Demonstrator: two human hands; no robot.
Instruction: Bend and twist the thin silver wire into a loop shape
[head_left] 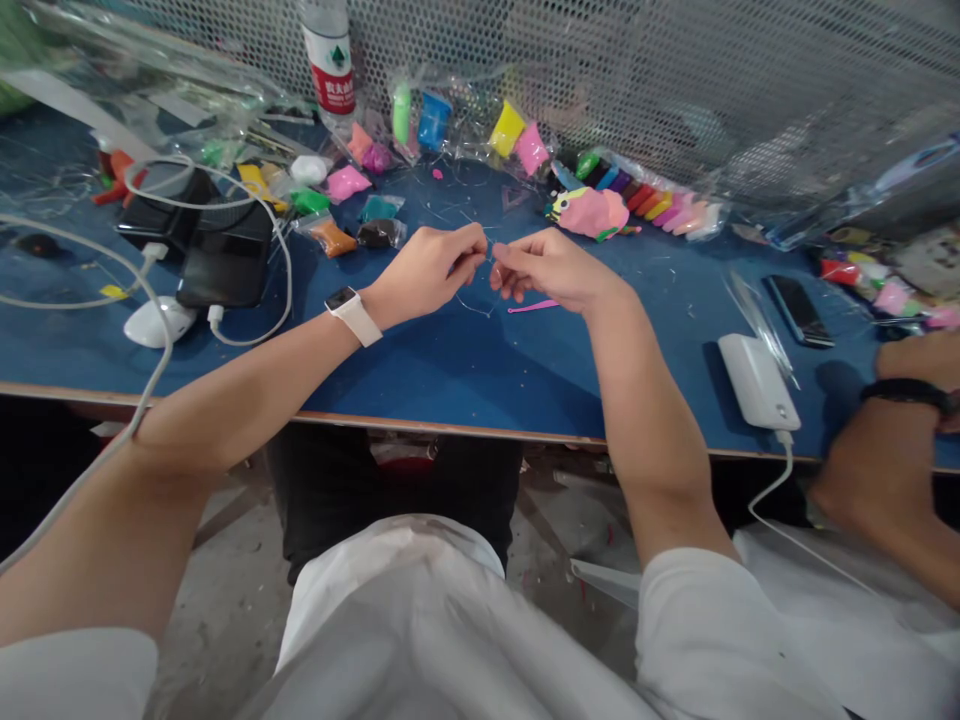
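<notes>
My left hand [439, 268], a white-strapped watch on its wrist, is closed in a pinch above the blue table. Facing it closely, my right hand [556, 268] pinches too, thumb against fingertips. A thin pale thread [474, 308] runs between the fingertips and droops in a loop below them; whether it is string or fine wire I cannot tell. Just under my right hand lies a slim pink stick [532, 306] with a small looped end. Beyond that hand rests a pink clay figure [592, 213] with a yellow, eyed head.
Clay packets [345, 183] and a water bottle [328, 60] line the mesh partition [600, 70]. At left are a black phone [226, 250], a white mouse [160, 322] and cables. A white power bank [757, 380], another phone [799, 310] and a neighbour's arm [892, 470] are at right.
</notes>
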